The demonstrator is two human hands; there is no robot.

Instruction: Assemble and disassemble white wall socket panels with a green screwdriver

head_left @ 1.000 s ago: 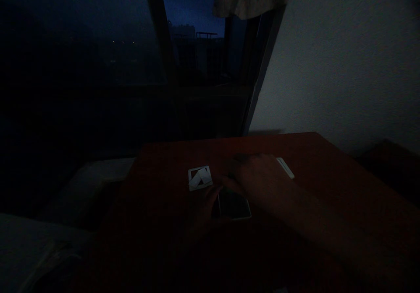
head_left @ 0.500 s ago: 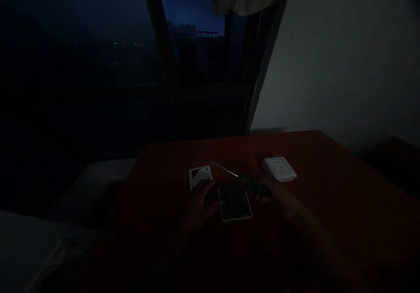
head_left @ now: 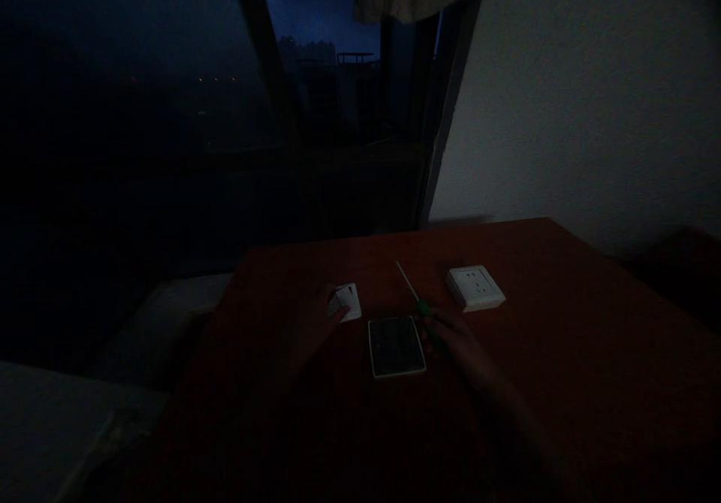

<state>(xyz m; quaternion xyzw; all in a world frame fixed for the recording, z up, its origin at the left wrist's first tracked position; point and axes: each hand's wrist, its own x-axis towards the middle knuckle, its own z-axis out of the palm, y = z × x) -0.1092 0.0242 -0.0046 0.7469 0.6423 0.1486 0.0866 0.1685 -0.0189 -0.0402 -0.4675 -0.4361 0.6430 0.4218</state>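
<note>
A screwdriver [head_left: 423, 309] with a green handle is gripped in my right hand [head_left: 451, 335], its thin shaft angled up and to the left over the table. Just left of that hand lies a square dark panel with a white rim [head_left: 396, 347], flat on the tabletop. My left hand [head_left: 322, 317] has its thumb and fingers closed about the left side of a white switch cover [head_left: 352, 300]. Within that cover a lighter piece sits askew beside a dark gap. Dim light hides much of both hands.
A white wall socket [head_left: 478, 288] on a thick base stands at the right on the reddish-brown table [head_left: 507, 413]. Beyond the table's far edge is a dark window [head_left: 332, 112]. A pale wall [head_left: 574, 112] rises at the right.
My left hand has moved left, from beside the dark panel onto the white switch cover. The screwdriver in my right hand has swung so its tip points more away from me.
</note>
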